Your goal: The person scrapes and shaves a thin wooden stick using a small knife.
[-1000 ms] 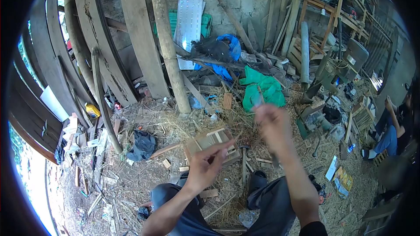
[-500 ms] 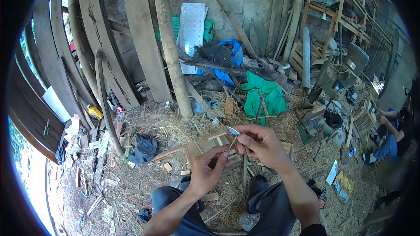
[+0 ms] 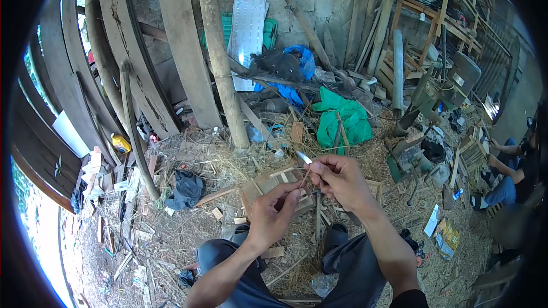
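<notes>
My left hand [image 3: 275, 215] pinches a thin wooden stick [image 3: 305, 179] between thumb and fingers, above the ground between my knees. Close beside it on the right, my right hand [image 3: 342, 183] is closed round a small knife, its bright blade [image 3: 303, 157] pointing up and to the left. The stick's upper end lies near the right hand's fingers; whether the blade touches it cannot be made out. Below and behind the hands sits a wooden frame or box [image 3: 251, 191] with light strips on it, partly hidden by the hands.
A round post [image 3: 220, 63] stands ahead, with a green sheet [image 3: 342, 122] on the ground to its right. A black plastic bag [image 3: 187, 190] lies at left among wood scraps. A metal machine [image 3: 408, 157] stands at right. Another person [image 3: 508, 174] sits at the far right.
The right hand came back down from above the green sheet to the left hand and stick. Since then the blade has tilted more upright, and the view has shifted slightly.
</notes>
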Available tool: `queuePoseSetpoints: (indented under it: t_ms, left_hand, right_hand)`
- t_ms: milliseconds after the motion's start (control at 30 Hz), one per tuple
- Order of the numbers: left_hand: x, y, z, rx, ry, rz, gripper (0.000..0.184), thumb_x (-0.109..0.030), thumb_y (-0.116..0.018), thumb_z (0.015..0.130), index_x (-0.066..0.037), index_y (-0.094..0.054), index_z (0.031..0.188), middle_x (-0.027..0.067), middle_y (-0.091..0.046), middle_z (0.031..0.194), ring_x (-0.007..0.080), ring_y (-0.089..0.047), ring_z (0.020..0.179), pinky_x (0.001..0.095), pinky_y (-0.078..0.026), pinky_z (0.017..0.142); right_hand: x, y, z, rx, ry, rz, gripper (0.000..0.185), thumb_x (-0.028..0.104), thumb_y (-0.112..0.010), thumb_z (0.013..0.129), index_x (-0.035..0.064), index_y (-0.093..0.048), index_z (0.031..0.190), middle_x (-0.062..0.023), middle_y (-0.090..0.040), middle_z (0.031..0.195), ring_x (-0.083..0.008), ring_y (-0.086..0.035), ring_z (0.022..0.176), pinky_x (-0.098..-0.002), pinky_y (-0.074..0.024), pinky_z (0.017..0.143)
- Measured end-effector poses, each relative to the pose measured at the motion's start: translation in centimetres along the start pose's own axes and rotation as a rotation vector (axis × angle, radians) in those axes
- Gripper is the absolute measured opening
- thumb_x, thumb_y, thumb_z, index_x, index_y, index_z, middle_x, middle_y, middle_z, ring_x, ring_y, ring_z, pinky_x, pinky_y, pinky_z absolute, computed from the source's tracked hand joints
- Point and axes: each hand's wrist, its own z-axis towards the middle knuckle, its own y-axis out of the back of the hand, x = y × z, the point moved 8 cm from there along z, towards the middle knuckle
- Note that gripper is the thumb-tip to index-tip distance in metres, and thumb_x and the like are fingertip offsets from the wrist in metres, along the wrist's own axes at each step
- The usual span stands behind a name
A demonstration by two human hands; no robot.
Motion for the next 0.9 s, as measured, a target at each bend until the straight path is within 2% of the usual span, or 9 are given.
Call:
queuePoseSetpoints:
  t_ms: [67, 100, 200, 300, 400, 433, 667, 733, 900]
  left_hand:
    - [-0.4, -0.1, -0.3, 0.013, -0.007, 0.017, 0.023, -0.014, -0.053, 0.096, 0.001, -0.06, 0.113, -0.0051, -0.05, 0.067, 0.0008, -0.04, 0.055, 0.0197, -0.029, 0.047]
    - [-0.7, -0.6, -0.7, 0.036, -0.019, -0.007, 0.023, -0.014, -0.053, 0.096, 0.001, -0.06, 0.112, -0.0047, -0.051, 0.067, 0.0008, -0.04, 0.055, 0.0196, -0.03, 0.048]
    - [-0.4, -0.6, -0.5, 0.019, -0.039, -0.041, 0.022, -0.014, -0.053, 0.096, 0.001, -0.06, 0.11, -0.0033, -0.053, 0.068, 0.0011, -0.041, 0.055, 0.0195, -0.032, 0.048]
    - [0.7, 0.2, -0.2, -0.059, -0.03, -0.061, 0.02, -0.013, -0.052, 0.096, 0.002, -0.06, 0.108, -0.0014, -0.054, 0.068, 0.0019, -0.042, 0.054, 0.0197, -0.034, 0.048]
    - [0.3, 0.6, 0.1, -0.087, -0.01, -0.125, 0.018, -0.013, -0.053, 0.096, 0.001, -0.06, 0.105, 0.0, -0.057, 0.069, 0.0028, -0.047, 0.058, 0.0202, -0.038, 0.051]
    - [0.4, 0.6, 0.0, -0.088, 0.032, -0.164, 0.018, -0.014, -0.054, 0.095, 0.0, -0.06, 0.103, 0.0006, -0.059, 0.07, 0.0033, -0.051, 0.062, 0.0206, -0.041, 0.054]
    - [1.0, 0.0, -0.2, -0.005, 0.067, -0.261, 0.018, -0.016, -0.052, 0.097, 0.001, -0.058, 0.101, -0.0015, -0.053, 0.068, 0.0029, -0.045, 0.058, 0.0198, -0.036, 0.05]
    - [0.6, -0.5, 0.0, 0.046, 0.123, -0.39, 0.023, -0.019, -0.053, 0.096, 0.002, -0.056, 0.106, -0.0005, -0.046, 0.069, 0.0026, -0.035, 0.049, 0.0182, -0.026, 0.043]
    - [0.5, -0.8, 0.4, 0.061, 0.169, -0.458, 0.023, -0.022, -0.053, 0.096, 0.001, -0.056, 0.103, -0.0013, -0.045, 0.068, 0.0027, -0.035, 0.047, 0.0181, -0.026, 0.042]
  right_hand:
    - [1.3, 4.5, 0.2, -0.355, 0.085, -0.016, 0.02, 0.018, -0.057, 0.093, 0.0014, -0.063, 0.102, 0.002, -0.055, 0.069, -0.0015, -0.039, 0.049, -0.018, -0.0286, 0.041]
    - [1.1, 5.8, 0.2, -0.358, 0.088, -0.021, 0.02, 0.018, -0.057, 0.093, 0.0014, -0.063, 0.102, 0.002, -0.055, 0.069, -0.0015, -0.039, 0.049, -0.018, -0.0286, 0.041]
    - [1.7, 6.9, 0.6, -0.246, 0.145, 0.098, 0.022, 0.018, -0.054, 0.095, 0.0017, -0.062, 0.107, 0.0018, -0.054, 0.068, -0.0015, -0.038, 0.049, -0.0179, -0.0279, 0.042]
    - [1.6, 1.4, -0.9, 0.027, 0.077, 0.048, 0.028, 0.017, -0.054, 0.095, 0.0029, -0.058, 0.118, 0.0023, -0.054, 0.07, -0.0019, -0.037, 0.049, -0.0176, -0.0283, 0.043]
    - [1.2, -1.7, -1.4, 0.173, 0.066, -0.127, 0.027, 0.016, -0.055, 0.094, 0.0018, -0.058, 0.118, 0.0012, -0.055, 0.069, -0.0019, -0.04, 0.051, -0.0176, -0.0296, 0.044]
    - [0.5, -2.3, -1.3, 0.252, 0.039, -0.063, 0.024, 0.01, -0.055, 0.093, -0.0008, -0.059, 0.114, 0.0001, -0.058, 0.071, -0.0029, -0.044, 0.054, -0.0183, -0.0323, 0.046]
    - [0.4, -2.2, -1.2, 0.248, -0.029, -0.026, 0.017, 0.012, -0.056, 0.093, -0.0004, -0.063, 0.102, 0.0015, -0.056, 0.069, -0.0022, -0.043, 0.056, -0.019, -0.0323, 0.047]
    - [0.9, -2.0, -1.1, 0.205, 0.012, -0.045, 0.021, 0.018, -0.056, 0.094, -0.001, -0.064, 0.095, 0.0016, -0.055, 0.066, -0.0012, -0.04, 0.052, -0.0177, -0.0288, 0.043]
    - [0.4, -1.2, -0.3, 0.127, 0.023, -0.082, 0.019, 0.016, -0.056, 0.094, -0.0003, -0.065, 0.089, 0.0016, -0.056, 0.069, -0.0018, -0.041, 0.053, -0.0181, -0.0302, 0.044]
